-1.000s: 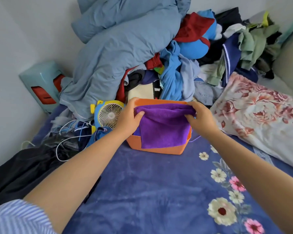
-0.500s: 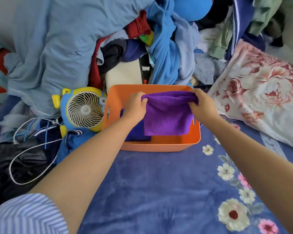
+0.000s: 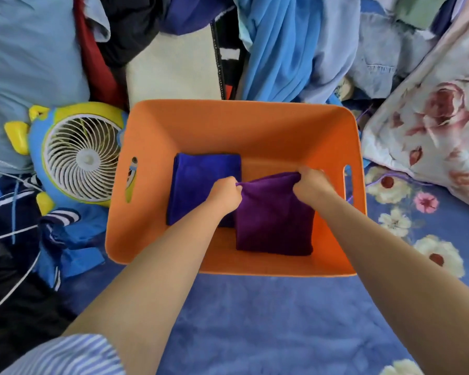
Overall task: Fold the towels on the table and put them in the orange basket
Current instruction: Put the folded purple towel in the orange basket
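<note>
Pinching the far edge of the folded purple towel (image 3: 275,220) at its two corners, the person's left hand (image 3: 224,194) and right hand (image 3: 309,182) were both down inside the orange basket (image 3: 255,125). Each hand had its fingers curled tight round a bunch of the cloth, so neither was loose or open. The towel lay against the basket's floor toward its right wall and near wall, and I could not tell whether the held edge was resting yet or a little raised.

Just beside it, toward the left wall, a folded blue towel (image 3: 201,182) lay flat on the floor of the basket, its right edge tucked partly under the left wrist and the purple one.

The basket stood on a blue floral blanket (image 3: 255,320), with a small yellow-and-blue fan (image 3: 79,158) touching its left wall, a floral pillow (image 3: 431,131) near its right far corner, and a heap of clothes (image 3: 282,50) behind its far wall.

By my judgement, the blue towel was done and the purple one all but placed; only the letting go remained. No unfolded towel showed on the bare blanket in front of the basket, though the view was narrow, so whether more waited I could not say.
</note>
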{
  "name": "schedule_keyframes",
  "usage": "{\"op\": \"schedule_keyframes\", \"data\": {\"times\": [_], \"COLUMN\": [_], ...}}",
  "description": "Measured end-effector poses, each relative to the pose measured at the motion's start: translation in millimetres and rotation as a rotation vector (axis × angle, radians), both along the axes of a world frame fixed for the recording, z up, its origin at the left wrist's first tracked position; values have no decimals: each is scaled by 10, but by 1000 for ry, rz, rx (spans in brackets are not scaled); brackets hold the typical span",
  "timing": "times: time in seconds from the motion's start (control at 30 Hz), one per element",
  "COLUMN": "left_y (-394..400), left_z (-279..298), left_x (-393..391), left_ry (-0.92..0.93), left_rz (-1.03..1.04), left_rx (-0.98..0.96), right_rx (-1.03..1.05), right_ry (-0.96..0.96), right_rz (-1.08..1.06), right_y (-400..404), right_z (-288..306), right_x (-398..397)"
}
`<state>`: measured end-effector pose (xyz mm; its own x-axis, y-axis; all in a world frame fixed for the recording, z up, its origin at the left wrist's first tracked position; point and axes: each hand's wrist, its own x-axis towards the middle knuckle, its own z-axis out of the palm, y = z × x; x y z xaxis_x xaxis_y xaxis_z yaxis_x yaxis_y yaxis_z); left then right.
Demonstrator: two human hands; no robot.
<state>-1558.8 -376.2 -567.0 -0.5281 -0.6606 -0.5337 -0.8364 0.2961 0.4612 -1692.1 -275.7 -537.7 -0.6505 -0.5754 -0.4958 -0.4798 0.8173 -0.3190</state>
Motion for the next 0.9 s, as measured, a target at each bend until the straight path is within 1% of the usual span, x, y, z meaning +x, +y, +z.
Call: {"op": "schedule_keyframes", "data": {"times": [0.1, 0.17, 0.23, 0.3, 0.4, 0.5, 0.53, 0.7, 0.77, 0.83, 0.9], "left_y": [-160, -256, -325, -366, -409, -427, -432, -453, -467, -450, -401], "left_z": [-222, -353, -479, -581, -739, -894, -934, -1054, -1072, -1054, -958], "left_x": [-176, -310, -426, -492, -527, -523, -522, -526, -529, -539, -536], "left_ry": [33, 80, 122, 146, 164, 185, 185, 244, 235, 207, 248], "left_rz": [4, 14, 24, 43, 23, -11, -18, -110, -141, -131, -128], "left_rx": [-13, -29, -59, -102, -237, -340, -353, -394, -415, -429, -508], "right_rx": [50, 83, 70, 54, 17, 37, 46, 116, 135, 89, -40], "right_ry": [29, 54, 115, 203, 225, 409, 453, 552, 544, 539, 532], "right_rz": [-66, -54, -65, -26, 5, 88, 115, 147, 154, 131, 69], "right_y": [-138, -200, -259, -301, -371, -377, -374, -408, -400, -377, -357], "right_z": [-217, -346, -479, -601, -765, -936, -986, -1159, -1185, -1180, -1140], "right_x": [-97, -160, -215, -263, -313, -307, -302, -333, -339, -329, -300]}}
